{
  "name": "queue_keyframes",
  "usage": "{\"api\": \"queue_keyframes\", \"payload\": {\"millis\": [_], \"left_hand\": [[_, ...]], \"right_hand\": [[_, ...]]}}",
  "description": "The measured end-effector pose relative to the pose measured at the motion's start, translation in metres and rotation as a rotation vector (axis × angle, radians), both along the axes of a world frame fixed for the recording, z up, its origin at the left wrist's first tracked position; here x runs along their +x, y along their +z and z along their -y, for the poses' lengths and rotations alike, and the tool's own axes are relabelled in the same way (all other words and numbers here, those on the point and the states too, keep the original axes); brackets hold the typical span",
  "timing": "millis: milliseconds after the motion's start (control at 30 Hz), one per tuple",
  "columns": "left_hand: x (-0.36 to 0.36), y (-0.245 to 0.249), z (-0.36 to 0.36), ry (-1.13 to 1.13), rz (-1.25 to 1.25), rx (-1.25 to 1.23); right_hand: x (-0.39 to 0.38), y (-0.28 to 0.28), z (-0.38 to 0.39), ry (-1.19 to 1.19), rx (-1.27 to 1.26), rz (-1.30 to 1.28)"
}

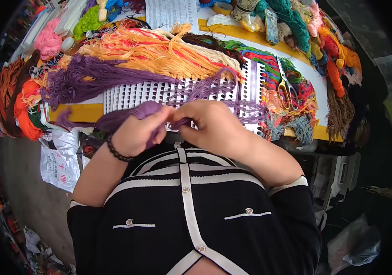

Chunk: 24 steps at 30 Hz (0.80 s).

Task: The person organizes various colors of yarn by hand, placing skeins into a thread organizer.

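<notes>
A hank of purple embroidery thread (118, 120) is gripped in my left hand (140, 130), its loose end trailing to the left. Close beside it, my right hand (212, 126) has its fingers curled in a pinch on purple strands, the fingertips partly hidden. Loops of loose purple thread (251, 110) spread to the right over a white perforated board (129, 95). Beyond my hands lies a thick purple bundle (84, 78), and behind it orange, cream and red thread (145, 50) is laid across the board.
Gold-handled scissors (287, 87) lie on multicoloured threads at the right. A phone (271, 26), a roll of tape (222, 8) and a printed sheet (171, 13) are at the back. Pink thread (48, 40) sits far left. White plastic bags (61, 160) hang below the table's left edge.
</notes>
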<state>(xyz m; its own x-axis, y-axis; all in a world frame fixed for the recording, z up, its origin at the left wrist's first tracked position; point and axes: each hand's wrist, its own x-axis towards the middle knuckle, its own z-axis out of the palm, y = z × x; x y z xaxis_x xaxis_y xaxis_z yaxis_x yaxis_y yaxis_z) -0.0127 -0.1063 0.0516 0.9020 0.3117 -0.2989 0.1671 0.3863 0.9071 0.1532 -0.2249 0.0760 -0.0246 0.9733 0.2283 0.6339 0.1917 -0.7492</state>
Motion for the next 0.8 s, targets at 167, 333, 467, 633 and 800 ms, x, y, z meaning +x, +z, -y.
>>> {"api": "queue_keyframes", "payload": {"millis": [167, 333, 467, 633, 800], "left_hand": [[0.005, 0.012, 0.004, -0.064, -0.025, 0.108], [0.01, 0.003, 0.01, 0.059, 0.277, 0.886], [0.001, -0.003, 0.0, 0.03, 0.124, 0.582], [-0.027, 0.038, -0.04, 0.452, 0.119, 0.39], [-0.003, 0.065, -0.043, 0.244, 0.196, 0.307]], "right_hand": [[0.016, -0.005, 0.009, 0.036, -0.36, -0.866], [0.015, -0.005, 0.014, 0.041, -0.12, -0.701], [0.064, 0.02, 0.049, 0.173, 0.019, -1.446], [0.214, 0.063, 0.145, -1.043, 0.376, -0.548], [0.144, 0.049, 0.066, -0.968, 0.137, 0.012]]}}
